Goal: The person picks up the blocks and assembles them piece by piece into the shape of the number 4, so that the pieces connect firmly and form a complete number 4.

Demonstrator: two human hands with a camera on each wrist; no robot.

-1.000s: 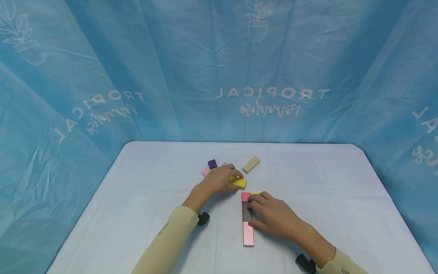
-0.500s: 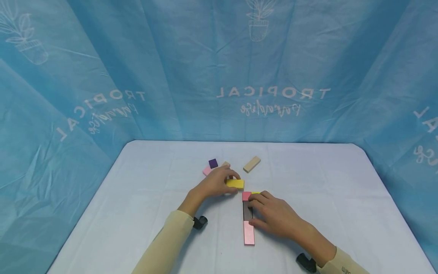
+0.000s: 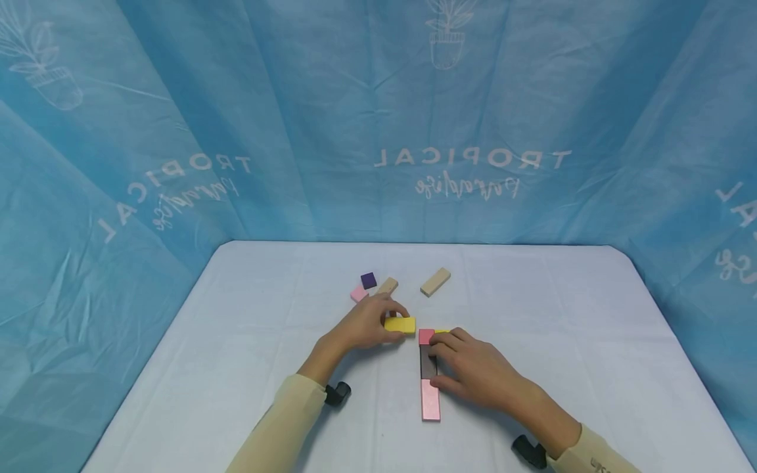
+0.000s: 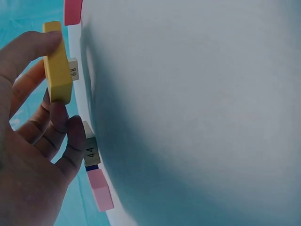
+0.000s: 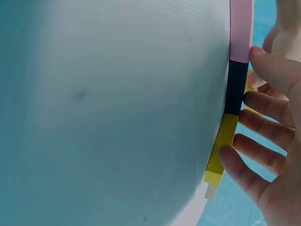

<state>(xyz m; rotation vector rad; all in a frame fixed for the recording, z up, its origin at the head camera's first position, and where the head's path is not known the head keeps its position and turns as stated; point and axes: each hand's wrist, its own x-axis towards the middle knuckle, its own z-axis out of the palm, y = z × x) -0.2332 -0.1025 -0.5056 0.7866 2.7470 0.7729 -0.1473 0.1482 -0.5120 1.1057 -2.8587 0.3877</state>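
My left hand [image 3: 367, 322] pinches a yellow block [image 3: 400, 324] between thumb and fingers; the left wrist view shows that block [image 4: 58, 70] raised off the table. To its right, a line of blocks runs toward me: a red block [image 3: 426, 337], a dark block [image 3: 428, 362] and a pink block [image 3: 430, 399]. A second yellow block [image 3: 442, 332] juts right from the red end, partly covered by my right hand [image 3: 481, 371]. That hand's fingers spread along the line's right side, lightly bent. In the right wrist view they touch the dark block [image 5: 236, 87] and second yellow block [image 5: 221, 148].
Behind my left hand lie a purple cube [image 3: 368, 280], a small pink block [image 3: 359, 293] and a plain wooden block [image 3: 388, 285]. Another wooden block [image 3: 435, 282] lies farther right. A blue curtain [image 3: 331, 131] surrounds the white table [image 3: 562, 309].
My left hand has drawn the yellow block toward me and slightly left, turning it level with the table's edge. More of the wooden block behind it now shows. My right hand has stayed in place.
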